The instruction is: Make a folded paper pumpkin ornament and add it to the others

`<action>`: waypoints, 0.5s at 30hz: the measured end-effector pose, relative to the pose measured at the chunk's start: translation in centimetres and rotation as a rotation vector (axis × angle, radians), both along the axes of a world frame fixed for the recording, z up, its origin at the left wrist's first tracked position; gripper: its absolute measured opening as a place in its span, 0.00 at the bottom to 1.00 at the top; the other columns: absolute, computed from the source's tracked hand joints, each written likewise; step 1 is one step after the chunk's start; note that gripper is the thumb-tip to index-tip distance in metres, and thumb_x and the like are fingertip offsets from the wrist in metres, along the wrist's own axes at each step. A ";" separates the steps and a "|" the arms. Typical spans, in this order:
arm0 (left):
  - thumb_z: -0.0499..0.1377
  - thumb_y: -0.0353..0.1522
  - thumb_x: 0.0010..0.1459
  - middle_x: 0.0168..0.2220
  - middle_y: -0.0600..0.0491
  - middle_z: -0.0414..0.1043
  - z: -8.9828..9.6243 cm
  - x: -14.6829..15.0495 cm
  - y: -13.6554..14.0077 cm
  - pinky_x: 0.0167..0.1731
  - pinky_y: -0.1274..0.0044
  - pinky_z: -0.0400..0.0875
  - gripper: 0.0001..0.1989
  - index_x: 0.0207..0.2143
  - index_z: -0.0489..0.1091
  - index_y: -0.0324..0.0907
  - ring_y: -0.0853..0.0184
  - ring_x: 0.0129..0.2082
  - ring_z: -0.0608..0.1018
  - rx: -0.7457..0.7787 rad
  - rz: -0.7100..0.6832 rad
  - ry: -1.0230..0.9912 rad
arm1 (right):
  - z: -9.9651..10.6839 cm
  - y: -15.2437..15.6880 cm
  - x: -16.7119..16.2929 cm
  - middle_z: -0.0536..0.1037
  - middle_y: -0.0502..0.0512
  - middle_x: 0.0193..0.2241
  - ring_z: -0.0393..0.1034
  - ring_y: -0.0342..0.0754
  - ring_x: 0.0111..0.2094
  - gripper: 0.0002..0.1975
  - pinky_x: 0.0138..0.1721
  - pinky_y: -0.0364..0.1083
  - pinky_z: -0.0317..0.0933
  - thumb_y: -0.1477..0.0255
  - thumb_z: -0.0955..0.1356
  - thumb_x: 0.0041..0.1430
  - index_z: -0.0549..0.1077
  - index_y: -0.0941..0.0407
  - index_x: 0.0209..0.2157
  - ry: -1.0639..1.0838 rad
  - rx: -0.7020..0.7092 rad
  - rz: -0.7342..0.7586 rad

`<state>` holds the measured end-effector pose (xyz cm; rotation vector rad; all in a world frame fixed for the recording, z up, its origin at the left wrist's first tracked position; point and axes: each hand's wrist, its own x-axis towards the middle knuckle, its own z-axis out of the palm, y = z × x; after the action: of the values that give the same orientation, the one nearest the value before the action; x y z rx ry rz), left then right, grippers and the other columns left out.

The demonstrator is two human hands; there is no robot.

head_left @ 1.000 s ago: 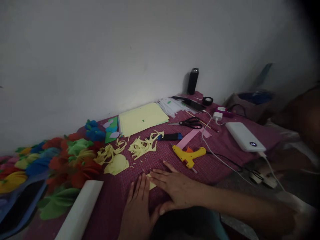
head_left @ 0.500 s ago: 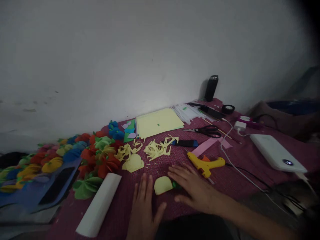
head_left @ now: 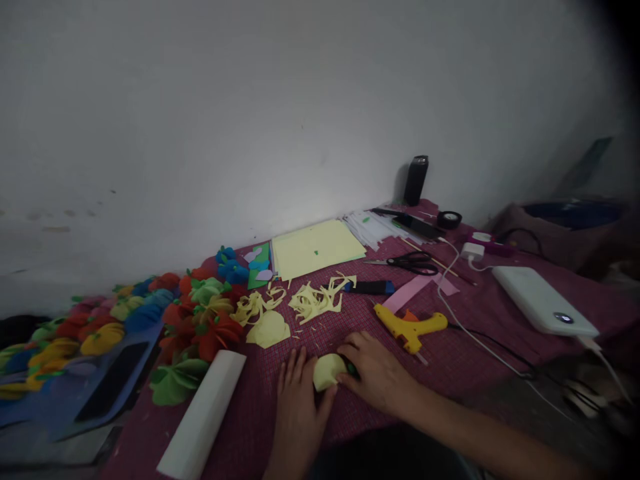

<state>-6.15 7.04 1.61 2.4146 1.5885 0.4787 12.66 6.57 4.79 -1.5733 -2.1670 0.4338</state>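
Note:
On the cloth in front of me sits a small stack of pale yellow rounded pieces (head_left: 328,372), of paper or thin foam. It looks slightly bowed, with a bit of green (head_left: 351,369) at its right end. My left hand (head_left: 303,403) lies beside it with fingers stretched out, its edge and thumb against the stack's left side. My right hand (head_left: 373,373) curls over the right end, thumb and fingers closed around it and covering most of the green part. A yellow glue gun (head_left: 411,327) lies just beyond my right hand.
Yellow scraps (head_left: 315,300), a cutter (head_left: 370,287), black scissors (head_left: 413,262) and yellow sheets (head_left: 320,247) lie farther back. Colourful flower-like crafts (head_left: 210,320) and a white roll (head_left: 205,413) are at left. A power bank (head_left: 543,300) with cables is at right.
My hands have come closer together around the yellow pieces. The right fingers went from spread to curled over their right end. The stack now looks more bowed.

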 end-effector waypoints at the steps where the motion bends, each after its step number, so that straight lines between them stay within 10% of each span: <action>1: 0.54 0.37 0.56 0.57 0.42 0.63 -0.1 0.0 -0.1 0.56 0.55 0.53 0.21 0.50 0.66 0.38 0.54 0.60 0.59 -0.006 -0.001 -0.026 | -0.2 -0.1 0.0 0.71 0.56 0.38 0.62 0.52 0.42 0.13 0.45 0.50 0.58 0.69 0.70 0.52 0.72 0.55 0.40 0.016 -0.004 0.003; 12: 0.54 0.32 0.56 0.47 0.46 0.70 0.5 0.5 -1.1 0.46 0.68 0.68 0.24 0.56 0.56 0.42 0.62 0.46 0.74 -0.248 0.043 -0.519 | -0.7 -0.6 -0.2 0.73 0.49 0.33 0.67 0.46 0.35 0.22 0.38 0.44 0.60 0.82 0.66 0.49 0.64 0.53 0.47 0.438 -0.172 -0.017; 15: 0.56 0.34 0.55 0.42 0.51 0.72 2.2 0.3 -0.3 0.41 0.73 0.69 0.26 0.56 0.55 0.43 0.65 0.41 0.75 -0.353 0.068 -0.651 | 0.5 -0.2 -0.2 0.72 0.51 0.32 0.66 0.46 0.34 0.12 0.36 0.43 0.59 0.79 0.65 0.52 0.70 0.53 0.39 0.494 -0.136 0.016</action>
<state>-5.81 6.73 3.81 1.7050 1.3216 0.8133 12.45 6.38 5.33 -1.3374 -1.7989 0.8877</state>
